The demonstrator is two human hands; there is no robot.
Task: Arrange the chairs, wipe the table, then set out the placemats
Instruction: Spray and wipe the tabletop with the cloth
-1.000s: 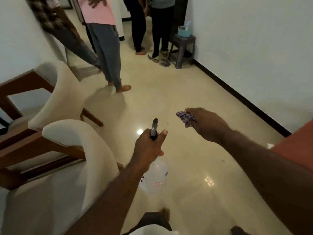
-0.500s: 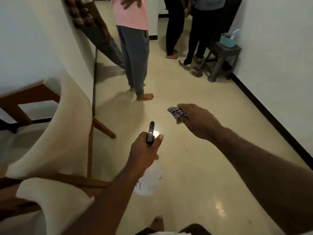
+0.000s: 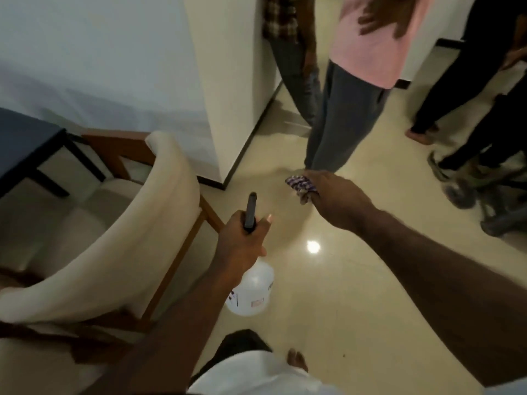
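Beside the cream armchair [image 3: 137,223], on its right, the person's left hand [image 3: 242,243] is wrapped around the black trigger head of a spray bottle [image 3: 252,292]. The bottle's clear body hangs below the fist, above the glossy floor [image 3: 356,280]. Farther right of the armchair, the right hand [image 3: 339,198] clutches a bunched striped cloth [image 3: 299,185], held out in the air. Behind the armchair, at far left, the corner of a dark table [image 3: 25,138] shows. Beyond the armchair, past a white wall corner [image 3: 228,95], several people [image 3: 342,115] stand, seen only from the torso down; one wears a pink shirt [image 3: 370,52].
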